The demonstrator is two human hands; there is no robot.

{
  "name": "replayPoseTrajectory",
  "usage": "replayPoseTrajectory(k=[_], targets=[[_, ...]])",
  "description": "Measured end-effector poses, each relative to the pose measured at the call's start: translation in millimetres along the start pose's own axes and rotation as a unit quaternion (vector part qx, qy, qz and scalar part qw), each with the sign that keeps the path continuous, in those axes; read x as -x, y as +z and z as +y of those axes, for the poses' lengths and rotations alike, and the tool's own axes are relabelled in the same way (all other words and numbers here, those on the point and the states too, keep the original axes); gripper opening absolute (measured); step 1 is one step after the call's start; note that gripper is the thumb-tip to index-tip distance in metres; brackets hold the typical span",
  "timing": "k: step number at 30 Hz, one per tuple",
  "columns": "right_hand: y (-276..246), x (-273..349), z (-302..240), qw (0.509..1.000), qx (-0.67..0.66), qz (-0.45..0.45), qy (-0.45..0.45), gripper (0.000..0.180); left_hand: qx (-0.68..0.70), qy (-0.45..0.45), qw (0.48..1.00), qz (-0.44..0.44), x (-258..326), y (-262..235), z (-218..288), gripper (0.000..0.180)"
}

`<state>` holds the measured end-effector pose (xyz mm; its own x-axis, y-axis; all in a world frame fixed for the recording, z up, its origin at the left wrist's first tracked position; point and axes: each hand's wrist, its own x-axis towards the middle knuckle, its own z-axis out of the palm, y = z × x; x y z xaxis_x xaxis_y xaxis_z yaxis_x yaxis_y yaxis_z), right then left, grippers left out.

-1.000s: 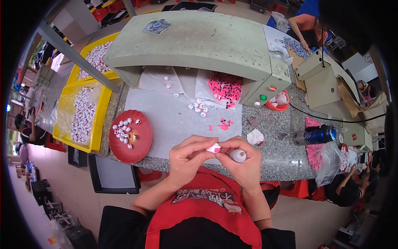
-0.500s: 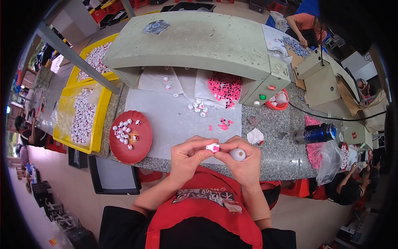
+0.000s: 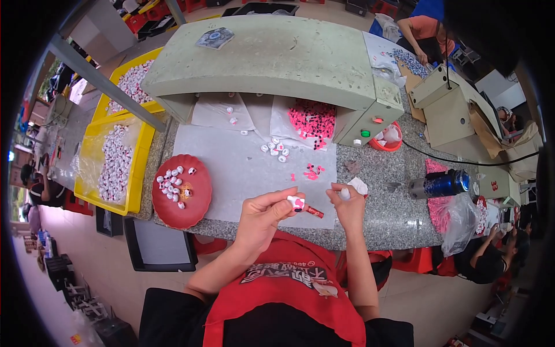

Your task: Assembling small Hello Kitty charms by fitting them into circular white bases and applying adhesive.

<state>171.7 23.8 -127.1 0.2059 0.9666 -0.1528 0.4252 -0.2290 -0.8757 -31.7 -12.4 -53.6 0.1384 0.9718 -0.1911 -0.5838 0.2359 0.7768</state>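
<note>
My left hand [image 3: 261, 217] pinches a small rounded white piece with a pink patch [image 3: 296, 203] between thumb and fingertips. To its right, my right hand [image 3: 350, 211] is closed around a small whitish bottle [image 3: 345, 194], its tip pointing away from me. A short dark red tube [image 3: 314, 211] lies on the white paper [image 3: 231, 196] between my hands. Farther up the paper sit several loose white pieces [image 3: 274, 149] and a few small pink bits [image 3: 313, 172]. A crumpled white tissue [image 3: 358, 185] is just beyond my right hand.
A red scalloped plate [image 3: 199, 202] of white pieces stands at left, beside yellow trays [image 3: 136, 194] full of them. A greenish metal hood [image 3: 260, 63] spans the back, with a pink pile [image 3: 312, 121] under it. A blue bottle [image 3: 442, 185] and red bowl [image 3: 388, 144] are at right.
My hands have moved apart: the right has gone right with the bottle, letting go of the white piece. The left keeps the piece. The red tube on the paper has come into sight.
</note>
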Motion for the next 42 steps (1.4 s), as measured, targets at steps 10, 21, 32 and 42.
replayPoseTrajectory(k=[10,21,32,42], targets=[[1,-23,126,0.946,0.292,0.137,0.016,0.028,0.045,-0.046,0.998,0.018,-3,0,-1,0.027],[-2,49,-77,0.972,-0.100,0.052,-0.208,0.013,-0.148,0.077,0.986,0.026,-6,12,-3,0.032],[15,65,-97,0.929,0.035,0.081,-0.359,0.023,-0.545,0.387,0.740,0.073,0,12,1,0.033],[23,60,-93,0.897,0.048,0.115,-0.423,0.023,-0.556,0.405,0.722,0.075,-1,12,-1,0.034]])
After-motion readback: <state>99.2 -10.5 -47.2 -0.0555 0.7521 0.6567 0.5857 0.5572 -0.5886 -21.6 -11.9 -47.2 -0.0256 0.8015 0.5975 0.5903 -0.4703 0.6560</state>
